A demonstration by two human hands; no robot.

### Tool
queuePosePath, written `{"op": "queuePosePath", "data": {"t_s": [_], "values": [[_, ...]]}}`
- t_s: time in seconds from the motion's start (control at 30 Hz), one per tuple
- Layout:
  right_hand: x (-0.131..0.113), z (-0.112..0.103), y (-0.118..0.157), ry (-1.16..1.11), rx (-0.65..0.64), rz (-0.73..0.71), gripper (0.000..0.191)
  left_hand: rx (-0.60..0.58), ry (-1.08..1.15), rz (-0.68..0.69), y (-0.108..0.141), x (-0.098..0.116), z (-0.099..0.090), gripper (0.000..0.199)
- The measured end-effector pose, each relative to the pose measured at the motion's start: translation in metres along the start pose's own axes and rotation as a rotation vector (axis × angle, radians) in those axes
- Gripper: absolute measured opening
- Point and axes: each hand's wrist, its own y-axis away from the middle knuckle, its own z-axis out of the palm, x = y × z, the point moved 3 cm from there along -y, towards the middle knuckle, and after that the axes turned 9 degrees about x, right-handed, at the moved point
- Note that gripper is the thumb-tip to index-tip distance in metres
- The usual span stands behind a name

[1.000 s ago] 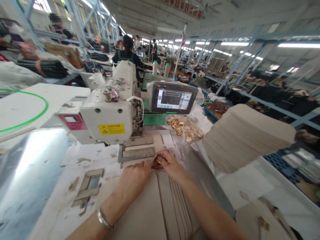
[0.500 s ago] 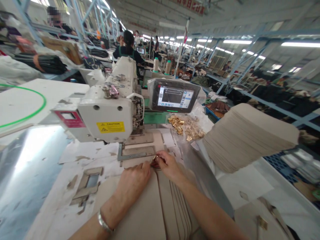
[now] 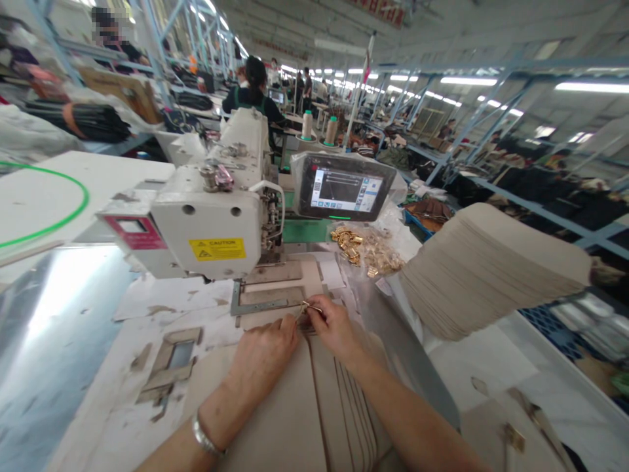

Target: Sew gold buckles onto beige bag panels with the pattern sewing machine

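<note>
My right hand (image 3: 337,331) pinches a small gold-coloured metal fitting (image 3: 313,306) between thumb and forefinger. Close against it, my left hand (image 3: 272,347) has its fingers drawn together on something small that I cannot make out. Both hands meet over the front end of a fanned stack of beige flat panels (image 3: 275,413), just before the sewing machine's clamp plate (image 3: 260,306). Behind the clamp stands the white sewing machine head (image 3: 206,226) with a yellow caution label.
Loose gold fittings (image 3: 361,249) lie in a plastic bag below the control screen (image 3: 344,187). At right rises a tall stack of beige panels (image 3: 491,269). A metal frame template (image 3: 171,360) lies at left. A co-worker (image 3: 253,88) sits farther back.
The gold fitting has turned in my right fingers and now shows as a thin bar pointing right. Both hands stay in nearly the same place.
</note>
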Motion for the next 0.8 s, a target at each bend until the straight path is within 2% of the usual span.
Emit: {"op": "queuePosePath", "data": {"t_s": [0.07,0.17,0.23,0.4,0.57,0.67,0.8], "values": [[-0.002,0.002,0.003,0.015,-0.006,-0.025,0.024,-0.026,0.021,-0.004,-0.001,0.001,0.001,0.020],[-0.005,0.009,0.008,-0.001,-0.079,-0.110,0.044,-0.048,0.059,-0.003,-0.004,0.002,0.003,0.020],[-0.006,0.013,0.009,-0.007,-0.112,-0.142,0.051,-0.064,0.065,0.000,-0.006,0.002,0.004,0.021],[-0.001,0.013,0.002,0.007,-0.123,-0.061,0.042,-0.079,0.072,0.065,-0.007,0.000,0.008,0.019],[0.000,0.012,-0.003,0.023,-0.182,0.013,0.026,0.030,0.143,0.079,-0.012,-0.003,0.010,0.014],[-0.003,0.014,-0.005,-0.078,-0.227,0.105,0.021,0.078,0.166,0.064,-0.017,-0.006,0.010,0.012],[-0.008,0.020,-0.007,-0.255,-0.298,0.285,0.016,0.071,0.188,0.036,-0.022,-0.008,0.011,0.013]]}}
